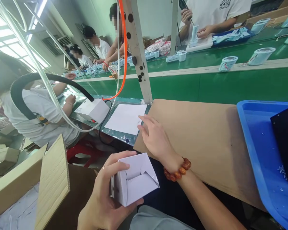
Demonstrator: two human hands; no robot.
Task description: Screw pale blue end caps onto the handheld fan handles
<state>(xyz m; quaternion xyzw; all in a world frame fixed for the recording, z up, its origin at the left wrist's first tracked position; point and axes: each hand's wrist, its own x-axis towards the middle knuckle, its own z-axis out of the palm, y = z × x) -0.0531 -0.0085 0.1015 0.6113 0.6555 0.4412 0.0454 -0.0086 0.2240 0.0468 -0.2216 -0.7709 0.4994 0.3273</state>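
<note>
My left hand [110, 195] grips a small white cardboard box [140, 180] over my lap, its fingers wrapped round the sides. One end of the box faces me, with its flaps folded together. My right hand [156, 137] is apart from the box, fingers stretched out and nothing in them. Its fingertips are at the right edge of a white sheet [124, 118] on the bench, beside a brown cardboard sheet [199, 143]. A beaded bracelet [177, 171] circles my right wrist.
A blue tray [252, 140] holding a black panel [285, 140] stands at the right. An open carton [54, 182] is at lower left. A white device [94, 110] with a black hose sits left. Co-workers sit along the green conveyor [182, 84], which carries light-blue parts.
</note>
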